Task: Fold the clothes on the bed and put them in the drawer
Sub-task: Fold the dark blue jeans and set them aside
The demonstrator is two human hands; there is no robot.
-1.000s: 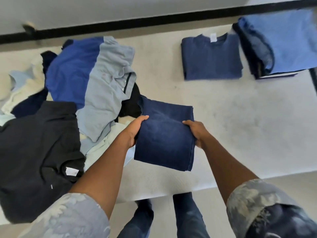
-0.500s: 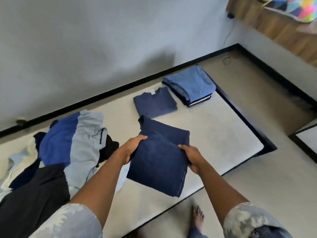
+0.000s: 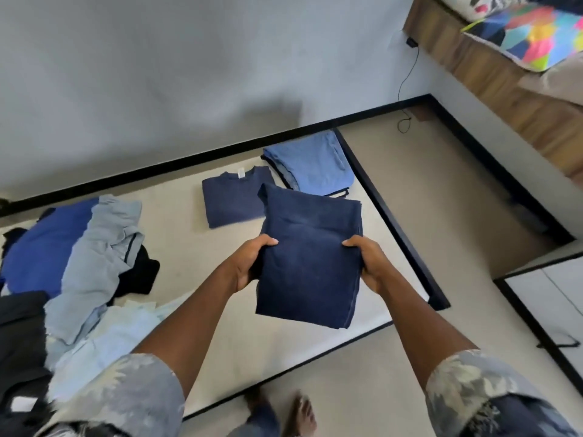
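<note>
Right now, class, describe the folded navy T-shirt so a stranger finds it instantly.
Start at the pale mattress by the grey wall. Near its far right corner, the folded navy T-shirt lies left of the light-blue denim stack. Its folded neighbours lack its white neck label.

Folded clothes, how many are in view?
3: dark blue garment gripped by left hand and right hand; navy T-shirt on the bed; light blue pile at its far corner, maybe hiding more.

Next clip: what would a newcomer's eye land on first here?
The folded dark-blue garment held up mid-frame, the left hand and right hand gripping its side edges. Beyond it on the mattress lie a folded navy shirt and a light-blue folded stack; an unfolded heap of clothes sprawls at the left.
</note>
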